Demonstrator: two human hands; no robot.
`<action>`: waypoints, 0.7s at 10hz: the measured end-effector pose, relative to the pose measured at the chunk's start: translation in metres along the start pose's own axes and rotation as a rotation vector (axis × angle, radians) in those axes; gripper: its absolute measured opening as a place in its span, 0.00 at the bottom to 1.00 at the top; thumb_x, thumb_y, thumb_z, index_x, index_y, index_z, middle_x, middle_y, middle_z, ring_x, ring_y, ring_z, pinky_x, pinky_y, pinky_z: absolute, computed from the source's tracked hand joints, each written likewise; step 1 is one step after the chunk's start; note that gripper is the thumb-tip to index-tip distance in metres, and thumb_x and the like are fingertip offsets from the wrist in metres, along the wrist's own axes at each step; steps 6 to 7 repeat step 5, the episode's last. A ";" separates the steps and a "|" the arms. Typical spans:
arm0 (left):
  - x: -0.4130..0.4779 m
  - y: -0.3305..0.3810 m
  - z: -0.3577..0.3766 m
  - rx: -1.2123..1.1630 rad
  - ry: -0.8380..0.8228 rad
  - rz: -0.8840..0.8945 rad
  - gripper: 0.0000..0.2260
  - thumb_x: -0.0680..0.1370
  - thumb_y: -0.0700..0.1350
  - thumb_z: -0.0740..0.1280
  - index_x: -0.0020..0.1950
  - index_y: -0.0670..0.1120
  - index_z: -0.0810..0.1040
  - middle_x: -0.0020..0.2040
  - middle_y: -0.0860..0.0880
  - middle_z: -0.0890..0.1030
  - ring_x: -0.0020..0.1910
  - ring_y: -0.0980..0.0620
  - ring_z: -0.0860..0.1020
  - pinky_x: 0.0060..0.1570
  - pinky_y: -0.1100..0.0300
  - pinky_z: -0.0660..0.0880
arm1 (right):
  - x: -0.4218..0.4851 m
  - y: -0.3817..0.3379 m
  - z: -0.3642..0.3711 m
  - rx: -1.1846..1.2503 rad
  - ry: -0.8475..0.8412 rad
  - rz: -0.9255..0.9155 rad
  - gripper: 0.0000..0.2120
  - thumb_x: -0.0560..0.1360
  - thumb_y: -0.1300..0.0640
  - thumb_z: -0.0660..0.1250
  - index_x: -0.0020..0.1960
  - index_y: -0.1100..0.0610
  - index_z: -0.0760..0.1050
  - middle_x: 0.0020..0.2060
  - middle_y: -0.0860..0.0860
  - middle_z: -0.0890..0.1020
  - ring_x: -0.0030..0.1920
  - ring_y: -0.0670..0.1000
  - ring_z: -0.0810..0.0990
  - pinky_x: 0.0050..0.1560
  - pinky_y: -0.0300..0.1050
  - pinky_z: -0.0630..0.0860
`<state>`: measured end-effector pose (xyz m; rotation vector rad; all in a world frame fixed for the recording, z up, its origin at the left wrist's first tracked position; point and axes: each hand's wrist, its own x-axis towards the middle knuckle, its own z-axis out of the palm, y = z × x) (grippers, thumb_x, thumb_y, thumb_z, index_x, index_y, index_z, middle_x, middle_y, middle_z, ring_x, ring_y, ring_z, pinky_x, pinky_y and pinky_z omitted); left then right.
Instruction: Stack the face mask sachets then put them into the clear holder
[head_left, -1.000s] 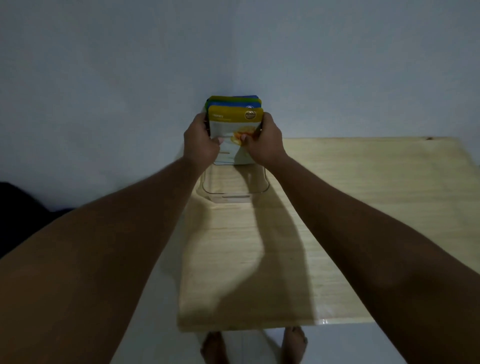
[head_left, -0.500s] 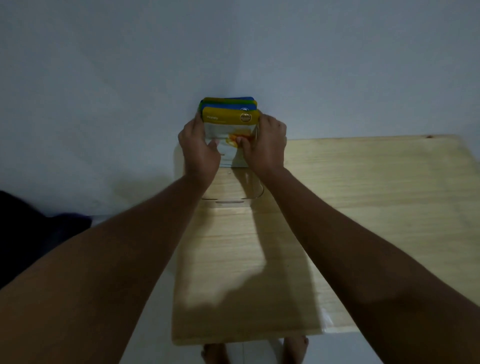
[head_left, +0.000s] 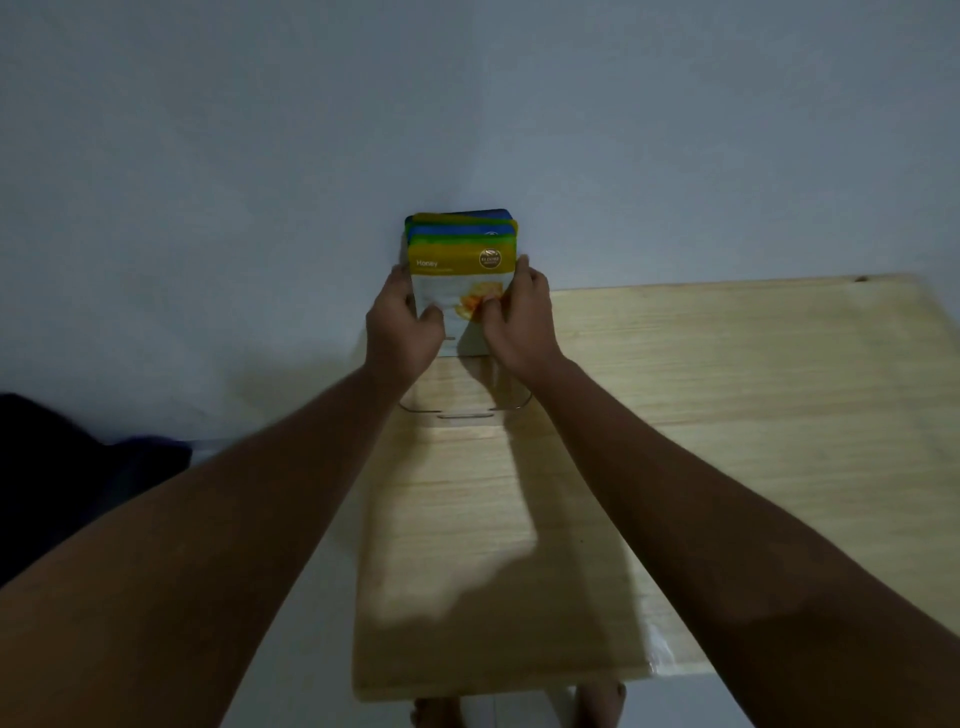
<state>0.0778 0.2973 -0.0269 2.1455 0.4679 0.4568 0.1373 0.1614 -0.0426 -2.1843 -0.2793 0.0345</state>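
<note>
The sachets (head_left: 460, 260) stand upright as one stack at the rear of the clear holder (head_left: 465, 411), the honey one facing forward. The left hand (head_left: 402, 332) grips the stack's left edge and the right hand (head_left: 519, 327) its right edge, fingers (head_left: 432, 313) curled round the sides with thumbs pressed on the front face. Whether the stack's bottom edge is fully seated in the holder is hard to tell, since the plastic is nearly invisible.

The stack is not square: behind the front sachet, green, blue and yellow tops show staggered. If the grip loosens now, the sachets will probably fan out or slump forward over the holder's low front lip. The holder looks light, so a downward push could slide it along the counter (head_left: 727, 389).
</note>
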 end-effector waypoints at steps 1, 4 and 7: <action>-0.003 0.002 -0.002 -0.032 -0.039 -0.023 0.19 0.75 0.41 0.69 0.65 0.44 0.73 0.58 0.47 0.82 0.56 0.51 0.81 0.56 0.62 0.77 | -0.001 0.000 0.000 -0.008 -0.014 0.013 0.30 0.76 0.48 0.55 0.73 0.64 0.62 0.62 0.60 0.74 0.63 0.57 0.71 0.62 0.60 0.74; 0.002 0.001 -0.007 -0.080 -0.071 -0.084 0.23 0.74 0.44 0.69 0.68 0.43 0.71 0.62 0.46 0.80 0.62 0.49 0.79 0.61 0.55 0.76 | -0.006 -0.006 -0.015 0.042 -0.026 0.014 0.33 0.78 0.57 0.63 0.78 0.67 0.53 0.68 0.64 0.70 0.71 0.60 0.67 0.70 0.50 0.65; -0.015 -0.001 -0.024 -0.080 0.004 -0.153 0.32 0.75 0.45 0.70 0.76 0.38 0.63 0.72 0.40 0.71 0.69 0.43 0.74 0.66 0.48 0.73 | -0.023 -0.012 -0.041 0.048 0.005 0.011 0.35 0.79 0.55 0.62 0.78 0.68 0.50 0.73 0.66 0.64 0.74 0.63 0.63 0.75 0.56 0.61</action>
